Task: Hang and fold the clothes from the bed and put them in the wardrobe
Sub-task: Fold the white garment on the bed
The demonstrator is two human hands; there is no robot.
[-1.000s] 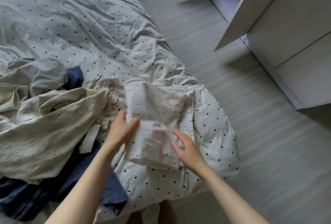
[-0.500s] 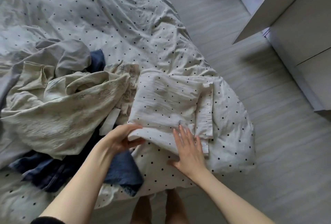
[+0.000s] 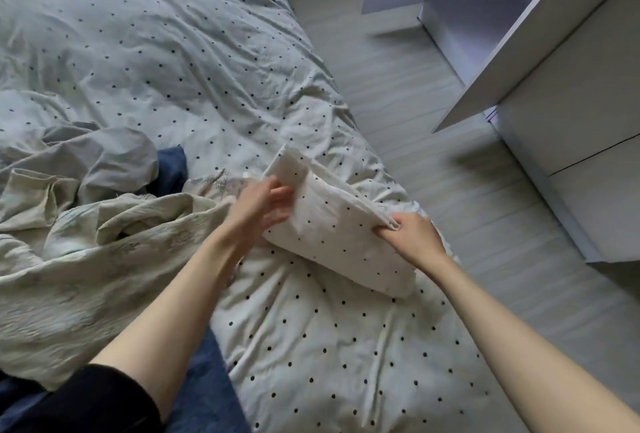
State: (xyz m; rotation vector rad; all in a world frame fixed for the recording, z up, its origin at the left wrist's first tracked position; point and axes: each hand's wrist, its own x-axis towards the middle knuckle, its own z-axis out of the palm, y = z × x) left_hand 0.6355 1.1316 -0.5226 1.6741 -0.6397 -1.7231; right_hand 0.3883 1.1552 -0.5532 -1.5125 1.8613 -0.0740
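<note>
Bed (image 3: 145, 52) fills the frame from 12 round to 6 o'clock, its polka-dot duvet rumpled. White wardrobe (image 3: 571, 114) stands at 2 o'clock across a strip of pale floor (image 3: 433, 155), one door (image 3: 512, 52) swung open toward the bed.

At 9 o'clock we note a heap of unfolded clothes: a cream embroidered garment (image 3: 86, 259) on top, a grey piece (image 3: 104, 159) behind it, navy fabric (image 3: 171, 169) showing beneath.

Folded dotted garment (image 3: 332, 225) sits near centre, just toward 3 o'clock, its far end raised off the duvet, its near end resting on the bed's corner.

Our left hand (image 3: 259, 207) presses fingers and thumb against the garment's left edge, at its 9 o'clock. Our right hand (image 3: 412, 235) pinches the right edge, thumb over a fold, closed on the cloth.
</note>
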